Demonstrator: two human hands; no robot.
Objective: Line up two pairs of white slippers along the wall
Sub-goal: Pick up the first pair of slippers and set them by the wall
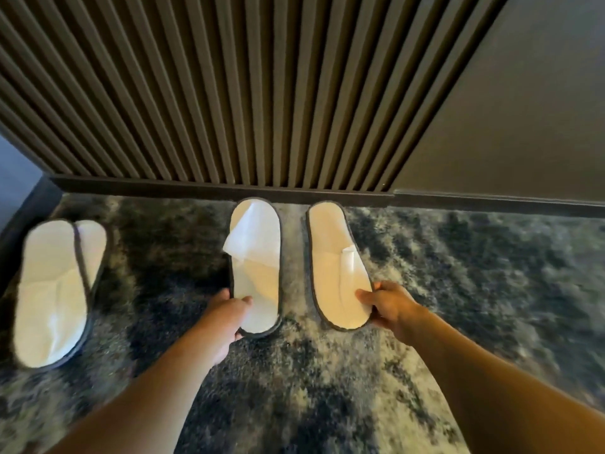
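Two white slippers with dark edging lie side by side on the carpet, their far ends close to the skirting of the slatted wall (pixel 229 93). My left hand (pixel 229 312) grips the near end of the left slipper (pixel 258 276), thumb on top; its loose white upper is folded back at the far end. My right hand (pixel 389 306) pinches the near right edge of the right slipper (pixel 334 257), whose upper lies flat. At the far left a second pair (pixel 55 290) lies stacked, one slipper overlapping the other, blurred.
A dark mottled shaggy carpet (pixel 458 290) covers the floor. A dark skirting board (pixel 196 188) runs along the wall's foot. A plain dark panel (pixel 523 109) continues the wall to the right. A pale wall corner (pixel 16 165) shows at the far left.
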